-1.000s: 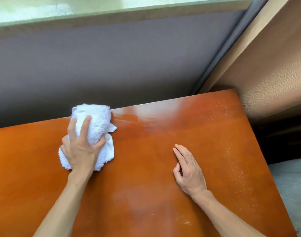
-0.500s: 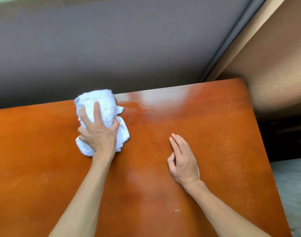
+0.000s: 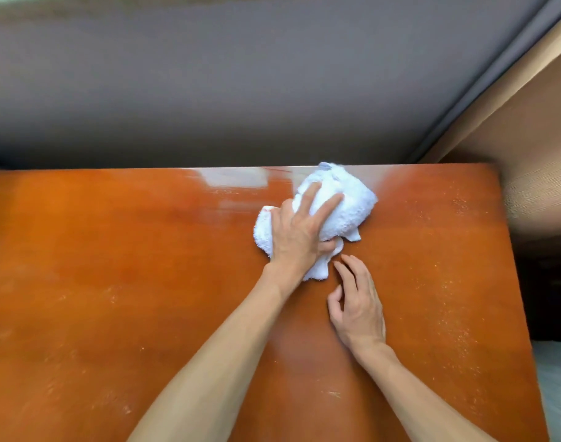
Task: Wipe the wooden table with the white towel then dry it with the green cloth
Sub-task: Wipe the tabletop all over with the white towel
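Pressing white towel (image 3: 343, 205) under left hand (image 3: 300, 234) fingers (image 3: 328, 205), wooden table (image 3: 113, 282)

The counter (image 3: 145, 282) is a glossy orange-brown wooden top that fills the lower part of the view. A bunched white towel (image 3: 343, 212) lies on it near the far edge, right of the middle, under the left hand (image 3: 300, 237). The right hand (image 3: 359, 304) rests on the wood just beside the towel. Pale specks dot the right side; a wet sheen shows by the far edge.
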